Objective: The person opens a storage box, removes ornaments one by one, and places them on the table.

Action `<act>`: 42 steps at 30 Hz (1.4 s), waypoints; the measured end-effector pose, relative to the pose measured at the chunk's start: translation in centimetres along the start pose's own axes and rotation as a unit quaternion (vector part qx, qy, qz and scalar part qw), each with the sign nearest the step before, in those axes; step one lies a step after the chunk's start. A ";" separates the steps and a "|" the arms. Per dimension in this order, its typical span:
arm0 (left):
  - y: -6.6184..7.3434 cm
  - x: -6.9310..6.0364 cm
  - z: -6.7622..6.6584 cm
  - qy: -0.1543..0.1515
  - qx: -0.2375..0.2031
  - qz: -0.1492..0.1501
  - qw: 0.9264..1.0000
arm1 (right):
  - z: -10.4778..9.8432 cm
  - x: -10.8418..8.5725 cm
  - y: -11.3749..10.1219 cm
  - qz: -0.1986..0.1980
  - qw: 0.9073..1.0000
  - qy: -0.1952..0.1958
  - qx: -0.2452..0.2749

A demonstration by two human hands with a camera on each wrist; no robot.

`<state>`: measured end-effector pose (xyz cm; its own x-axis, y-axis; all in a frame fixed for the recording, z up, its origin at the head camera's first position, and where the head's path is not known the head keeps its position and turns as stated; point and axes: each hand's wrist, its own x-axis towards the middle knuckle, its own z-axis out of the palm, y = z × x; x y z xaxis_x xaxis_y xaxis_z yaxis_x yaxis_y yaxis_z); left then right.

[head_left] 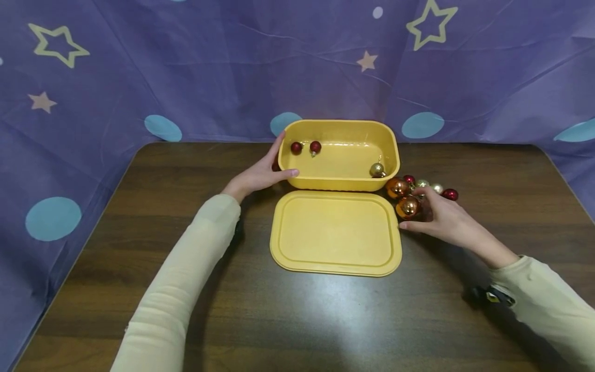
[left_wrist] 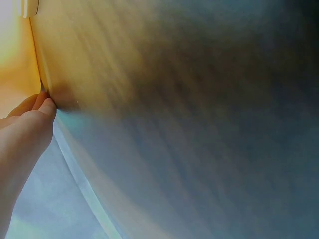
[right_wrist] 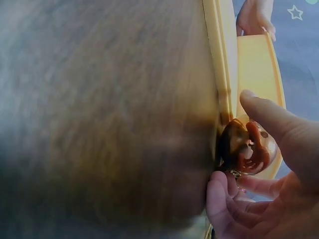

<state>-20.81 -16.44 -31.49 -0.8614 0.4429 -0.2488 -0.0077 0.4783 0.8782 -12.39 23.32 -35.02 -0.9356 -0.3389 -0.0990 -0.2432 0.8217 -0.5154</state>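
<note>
My left hand (head_left: 257, 176) holds the left end of a yellow plastic container (head_left: 339, 183), its thumb across the front left corner of the rim. Inside lie two small dark red baubles (head_left: 315, 148) at the left and a gold bauble (head_left: 377, 170) at the front right. The matching yellow lid (head_left: 335, 232) lies flat in front of the container. Beyond the lid's right edge, my right hand (head_left: 446, 217) reaches around a shiny copper bauble (right_wrist: 249, 147); in the right wrist view the thumb stands apart from it and the fingers are beside its cap.
More baubles cluster right of the container: another copper bauble (head_left: 397, 187), a pale bauble (head_left: 436, 189) and a red bauble (head_left: 450, 194) among them. Everything stands on a dark wooden table (head_left: 325, 320). A purple star-patterned cloth (head_left: 209, 67) hangs directly behind it.
</note>
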 end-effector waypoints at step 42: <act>-0.2 0.2 -0.1 -0.004 -0.004 0.001 1.000 | -4.4 7.1 -6.6 -0.038 0.990 0.017 0.133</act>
<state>-21.03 -16.54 -31.70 -0.8570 0.4503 -0.2504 -0.0096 0.4720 0.8816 -18.51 17.46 -28.59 -0.9263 -0.3761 -0.0241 -0.2420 0.6426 -0.7269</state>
